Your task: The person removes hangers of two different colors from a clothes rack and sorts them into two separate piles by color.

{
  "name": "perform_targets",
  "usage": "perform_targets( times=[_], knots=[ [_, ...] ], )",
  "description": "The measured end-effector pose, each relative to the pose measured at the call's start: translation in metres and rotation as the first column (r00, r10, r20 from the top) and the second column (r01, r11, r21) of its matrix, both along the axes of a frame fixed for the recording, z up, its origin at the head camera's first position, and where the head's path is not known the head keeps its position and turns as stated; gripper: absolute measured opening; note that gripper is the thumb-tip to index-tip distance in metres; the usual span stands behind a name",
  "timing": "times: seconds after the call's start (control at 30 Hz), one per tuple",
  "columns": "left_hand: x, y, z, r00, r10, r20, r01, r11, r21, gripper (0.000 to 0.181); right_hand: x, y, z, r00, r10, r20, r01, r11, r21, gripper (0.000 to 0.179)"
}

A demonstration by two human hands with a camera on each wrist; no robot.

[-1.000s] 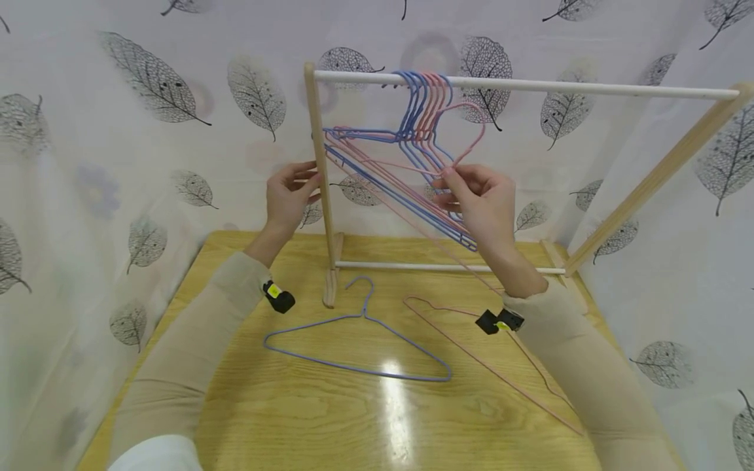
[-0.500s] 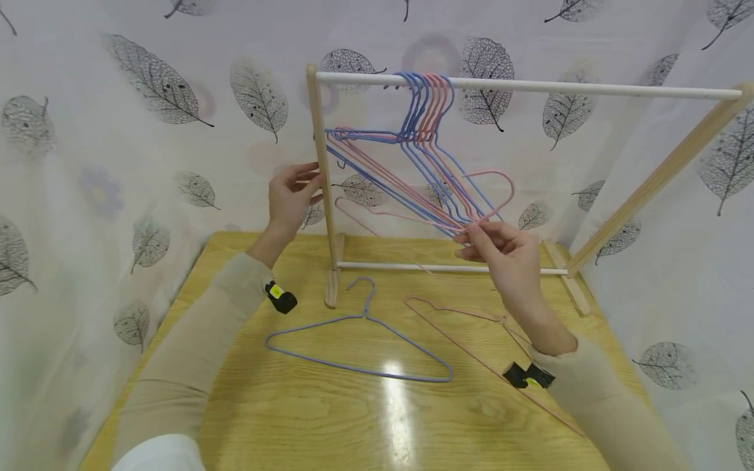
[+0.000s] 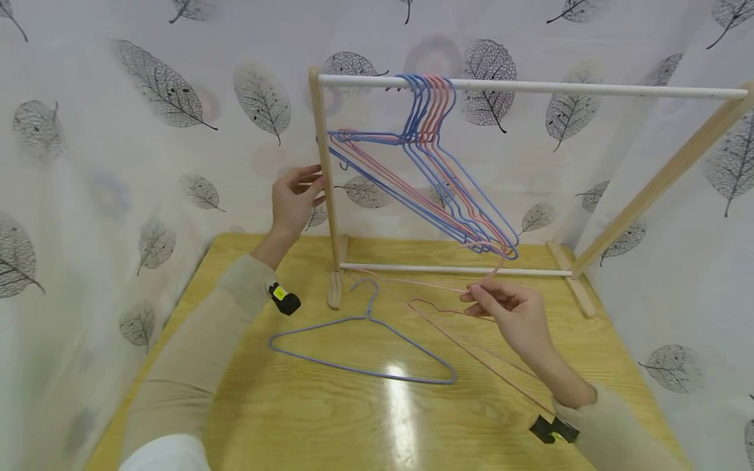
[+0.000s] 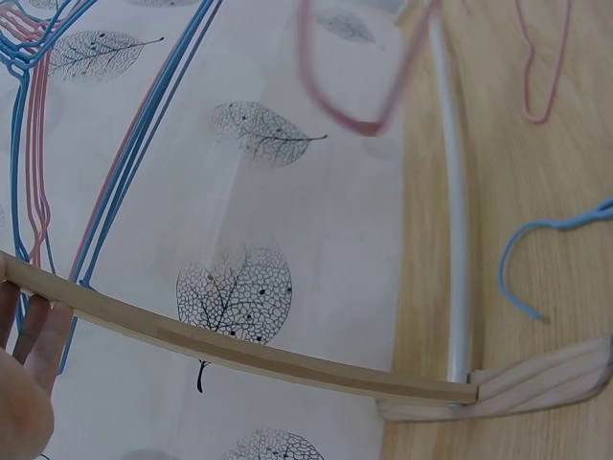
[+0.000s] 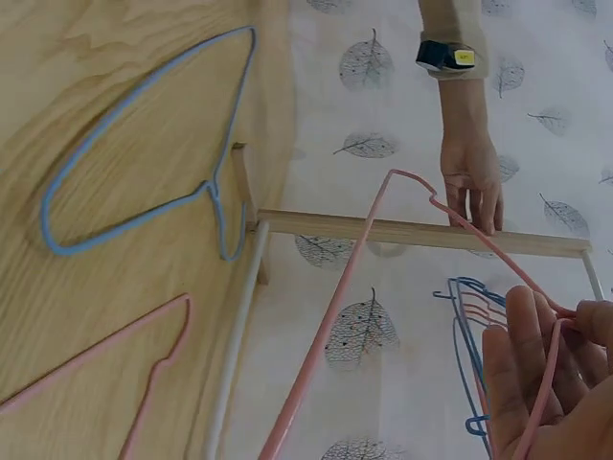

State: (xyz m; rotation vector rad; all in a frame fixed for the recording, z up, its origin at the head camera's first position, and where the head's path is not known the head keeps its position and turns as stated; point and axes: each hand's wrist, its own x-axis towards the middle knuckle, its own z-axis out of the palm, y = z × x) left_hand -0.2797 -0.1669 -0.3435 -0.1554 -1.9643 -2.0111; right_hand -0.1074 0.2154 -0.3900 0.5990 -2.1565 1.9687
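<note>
My right hand (image 3: 521,320) pinches a pink clothes hanger (image 3: 421,283) at its neck, below and in front of the rack's lower bar. In the right wrist view this hanger (image 5: 330,321) stretches away from the fingers. At the rack's left wooden post (image 3: 327,216), my left hand (image 3: 294,206) grips the upright; the left wrist view shows fingers (image 4: 43,335) against it. Several blue and pink hangers (image 3: 432,111) hang bunched on the white top rail (image 3: 559,86). On the table lie a blue hanger (image 3: 369,315) and another pink hanger (image 3: 471,350), partly behind the right hand.
The wooden table (image 3: 306,418) carries the rack near its back edge. A white lower bar (image 3: 406,268) joins the rack's feet, with the right post (image 3: 660,176) slanting up at the side. Leaf-printed curtain (image 3: 200,39) surrounds the table.
My right hand has moved down and toward me, bringing the pink hanger from beside the hanging bunch to below the lower bar. My left hand stays on the post.
</note>
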Motion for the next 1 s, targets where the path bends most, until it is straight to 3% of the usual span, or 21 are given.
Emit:
perform_targets(
  times=[0.1,0.33,0.53,0.7,1.0],
  knots=[
    [-0.001,0.001,0.0,1.0,0.004,0.005,-0.004,1.0,-0.002,0.031,0.009,0.007,-0.01,1.0,0.017,0.022,-0.019,0.998,0.058,0.018],
    [-0.001,0.002,0.0,1.0,0.009,0.006,-0.009,1.0,-0.026,0.033,0.025,0.026,-0.037,0.985,-0.008,0.173,-0.02,0.987,0.159,0.018],
    [0.001,-0.001,0.002,1.0,0.015,0.001,-0.015,0.999,-0.038,0.033,0.031,0.041,-0.054,0.947,-0.026,0.319,-0.013,0.993,0.121,0.018],
    [0.001,-0.002,0.001,1.0,0.01,0.0,-0.01,0.999,-0.034,0.034,0.032,0.058,-0.07,0.924,-0.07,0.377,0.02,0.991,0.135,0.025],
    [0.001,-0.001,0.002,1.0,0.006,-0.015,-0.006,1.0,-0.018,0.033,0.02,0.087,-0.083,0.859,-0.077,0.506,0.074,0.997,0.026,0.026]
  ],
)
